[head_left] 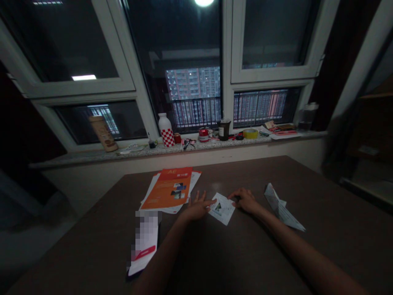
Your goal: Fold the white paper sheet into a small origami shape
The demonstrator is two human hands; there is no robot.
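A small square of printed paper [223, 213], with a little dark picture on it, lies turned cornerwise on the brown table. My left hand [198, 208] rests flat on its left side, fingers spread and thumb pressing the paper's left corner. At the opposite corner my right hand [245, 201] is curled, its index finger and thumb on the paper's edge. A folded paper shape [281, 209] with pointed ends, made of similar printed paper, lies to the right of my right forearm.
An orange booklet [168, 190] lies on white sheets at the left. Nearer me is a phone [147, 246] with a partly blurred screen. Along the windowsill stand a checkered bottle [166, 130], a tan tumbler [103, 133], a dark cup [224, 130] and yellow tape [250, 134].
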